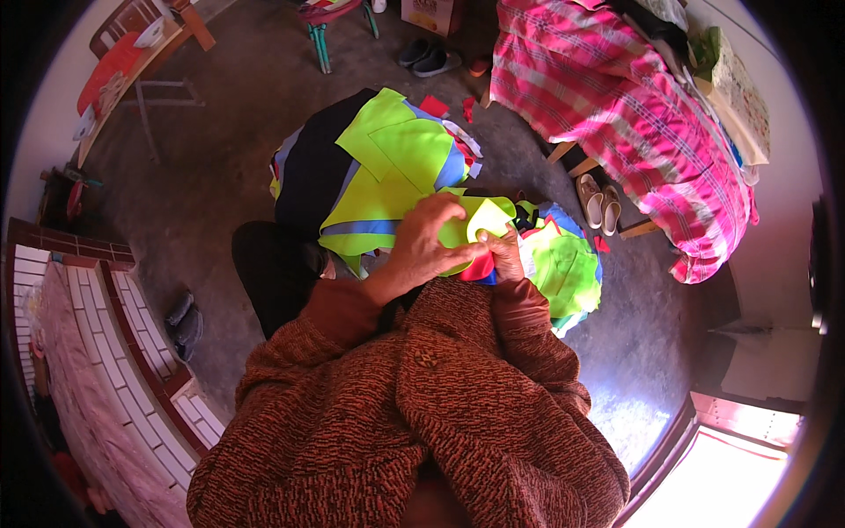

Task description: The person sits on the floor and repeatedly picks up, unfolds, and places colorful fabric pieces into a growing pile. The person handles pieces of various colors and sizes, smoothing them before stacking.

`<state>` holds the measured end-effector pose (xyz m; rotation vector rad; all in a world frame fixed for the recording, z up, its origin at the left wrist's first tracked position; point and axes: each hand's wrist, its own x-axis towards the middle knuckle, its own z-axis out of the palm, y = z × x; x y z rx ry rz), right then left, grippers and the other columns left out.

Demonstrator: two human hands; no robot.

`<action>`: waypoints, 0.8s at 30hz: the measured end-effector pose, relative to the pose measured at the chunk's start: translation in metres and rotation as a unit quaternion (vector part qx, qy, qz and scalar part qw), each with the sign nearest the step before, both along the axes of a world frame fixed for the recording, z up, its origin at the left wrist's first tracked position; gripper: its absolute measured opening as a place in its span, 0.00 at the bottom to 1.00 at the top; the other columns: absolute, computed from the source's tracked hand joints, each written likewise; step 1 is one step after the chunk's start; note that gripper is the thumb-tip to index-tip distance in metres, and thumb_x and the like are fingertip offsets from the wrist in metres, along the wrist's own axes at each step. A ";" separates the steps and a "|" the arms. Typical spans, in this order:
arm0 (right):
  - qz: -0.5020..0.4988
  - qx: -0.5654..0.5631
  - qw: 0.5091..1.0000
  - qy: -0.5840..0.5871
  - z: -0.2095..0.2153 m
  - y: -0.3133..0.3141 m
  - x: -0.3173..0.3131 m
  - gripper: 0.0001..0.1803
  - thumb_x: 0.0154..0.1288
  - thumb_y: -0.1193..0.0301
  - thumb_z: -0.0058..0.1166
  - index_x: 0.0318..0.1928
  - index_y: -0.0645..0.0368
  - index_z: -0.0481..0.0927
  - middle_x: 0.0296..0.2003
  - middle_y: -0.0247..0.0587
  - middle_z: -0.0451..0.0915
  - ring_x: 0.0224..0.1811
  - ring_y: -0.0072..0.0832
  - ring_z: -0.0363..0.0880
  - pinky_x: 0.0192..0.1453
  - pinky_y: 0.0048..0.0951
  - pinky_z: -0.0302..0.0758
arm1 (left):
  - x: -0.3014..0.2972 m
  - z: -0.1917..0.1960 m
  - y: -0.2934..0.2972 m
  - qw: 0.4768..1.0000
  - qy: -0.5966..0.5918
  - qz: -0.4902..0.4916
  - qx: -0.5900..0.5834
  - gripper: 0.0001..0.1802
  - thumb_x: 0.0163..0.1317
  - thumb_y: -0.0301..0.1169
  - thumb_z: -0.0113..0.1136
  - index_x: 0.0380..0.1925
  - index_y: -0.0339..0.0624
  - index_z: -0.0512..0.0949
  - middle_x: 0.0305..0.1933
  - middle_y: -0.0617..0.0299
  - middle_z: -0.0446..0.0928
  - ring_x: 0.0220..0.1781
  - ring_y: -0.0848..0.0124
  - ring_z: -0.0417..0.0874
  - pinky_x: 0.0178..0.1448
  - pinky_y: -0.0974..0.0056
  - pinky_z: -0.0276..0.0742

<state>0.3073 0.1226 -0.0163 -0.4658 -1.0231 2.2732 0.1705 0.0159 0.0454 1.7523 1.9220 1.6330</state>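
Observation:
My right hand [504, 253] pinches a small neon-yellow piece of cloth [486, 219] in front of my lap. Close on its left, my left hand [424, 245] has thumb and fingers curved apart, with nothing clearly gripped between them. Red and blue cloth [478, 267] shows just below the hands. Beyond my left hand lies a large heap of cloth pieces [387, 145], neon yellow, dark and blue. To the right of my right hand is a smaller heap of cloth [565, 264], mostly bright green with some blue and red.
A bed or bench under a pink checked cover [607, 132] stands at far right, with light shoes [598, 204] beside it. Dark slippers [429, 60] and red scraps [434, 106] lie on the floor. A table [141, 63] stands at far left; a bright doorway [722, 480] is at lower right.

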 end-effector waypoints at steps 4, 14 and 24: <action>-0.010 0.070 0.997 0.006 -0.011 -0.002 -0.004 0.25 0.52 0.76 0.65 0.52 0.62 0.74 0.44 0.37 0.79 0.43 0.24 0.78 0.50 0.27 0.74 | 0.010 -0.017 0.007 0.984 -0.160 -0.044 -0.067 0.17 0.54 0.37 0.64 0.36 0.36 0.76 0.37 0.56 0.78 0.37 0.65 0.79 0.44 0.64 0.74; -0.018 -0.019 1.000 -0.012 -0.002 -0.005 -0.004 0.21 0.53 0.76 0.63 0.49 0.60 0.75 0.42 0.35 0.79 0.42 0.25 0.77 0.50 0.27 0.73 | -0.015 0.002 -0.012 0.844 -0.506 -0.176 -0.027 0.15 0.65 0.33 0.55 0.47 0.35 0.75 0.41 0.66 0.77 0.42 0.80 0.74 0.48 0.73 0.70; -0.072 -0.106 0.992 0.006 -0.006 -0.005 0.000 0.21 0.55 0.73 0.60 0.50 0.63 0.74 0.43 0.41 0.79 0.42 0.32 0.79 0.50 0.34 0.75 | -0.083 0.041 -0.030 0.712 -0.655 -0.086 0.237 0.15 0.63 0.33 0.56 0.49 0.44 0.74 0.52 0.64 0.76 0.55 0.69 0.74 0.62 0.60 0.66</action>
